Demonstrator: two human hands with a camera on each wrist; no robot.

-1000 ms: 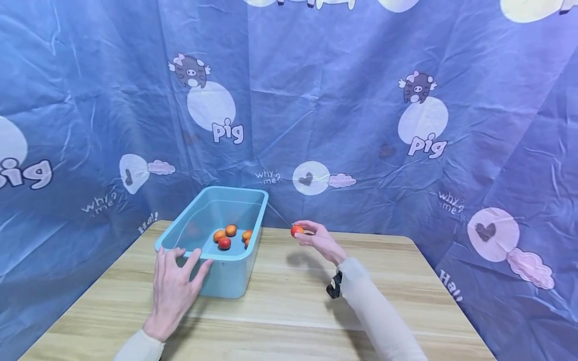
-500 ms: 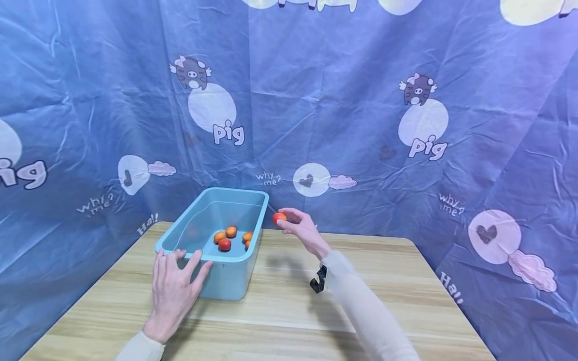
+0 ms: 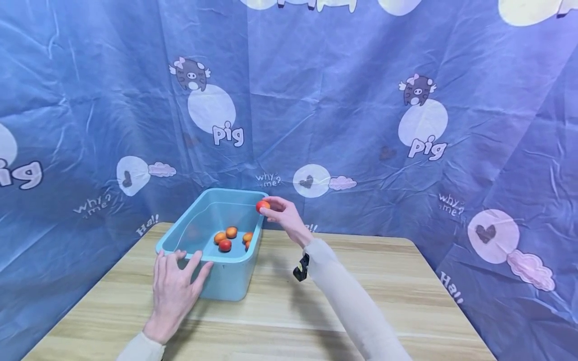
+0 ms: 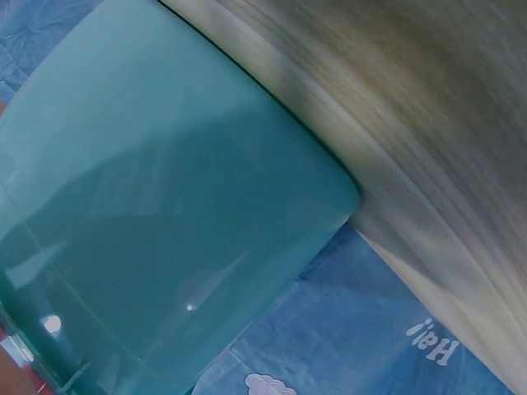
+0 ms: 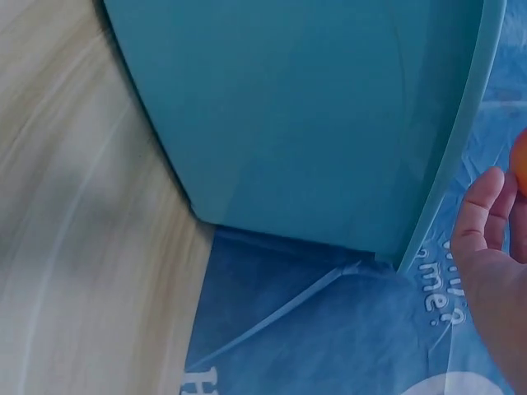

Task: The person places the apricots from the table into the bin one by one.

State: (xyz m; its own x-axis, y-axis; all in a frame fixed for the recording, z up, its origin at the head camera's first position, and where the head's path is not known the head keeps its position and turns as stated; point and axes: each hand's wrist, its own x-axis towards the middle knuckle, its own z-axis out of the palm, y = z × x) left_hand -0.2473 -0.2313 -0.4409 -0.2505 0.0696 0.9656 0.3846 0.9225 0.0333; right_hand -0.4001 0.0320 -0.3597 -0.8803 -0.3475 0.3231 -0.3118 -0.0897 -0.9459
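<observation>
My right hand (image 3: 283,214) pinches a small round red-orange fruit (image 3: 262,206) between thumb and fingers. It is raised at the right rim of a blue plastic bin (image 3: 226,281), towards the far corner. In the right wrist view the fruit (image 5: 519,162) shows only in part at the right edge, beyond the fingers (image 5: 480,210). My left hand (image 3: 173,291) holds the bin's near rim, fingertips over the edge and thumb outside. Several fruits lie on the bin floor, among them a red one (image 3: 225,245) and an orange one (image 3: 231,232).
The bin stands at the left of a wooden table (image 3: 352,281). A blue curtain (image 3: 280,115) with printed pigs hangs close behind the table and along its sides. A black device (image 3: 301,268) sits on the right wrist.
My right hand has moved left and up with the fruit, from over the table to the bin's right rim. The left hand and the bin have stayed in place.
</observation>
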